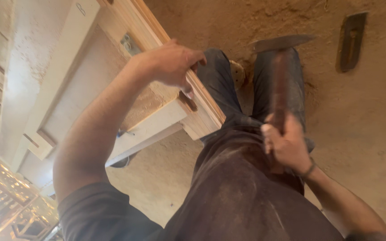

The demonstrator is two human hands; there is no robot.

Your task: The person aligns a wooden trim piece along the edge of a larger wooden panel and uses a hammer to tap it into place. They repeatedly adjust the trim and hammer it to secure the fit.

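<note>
My left hand (170,62) grips the upper edge of a pale wooden door frame (157,96) that stands on its side on the sawdust floor. My right hand (287,145) is closed around the dark wooden handle of a long tool (279,80). The tool's flat metal head (279,43) points away from me, past my legs, and is blurred. My dark trousers and shirt fill the lower middle of the head view.
The floor (358,116) is covered in sawdust. A dark rectangular metal piece (350,41) lies on it at the upper right. A metal hinge plate (129,43) sits on the frame. Shelving or stacked goods glare at the lower left.
</note>
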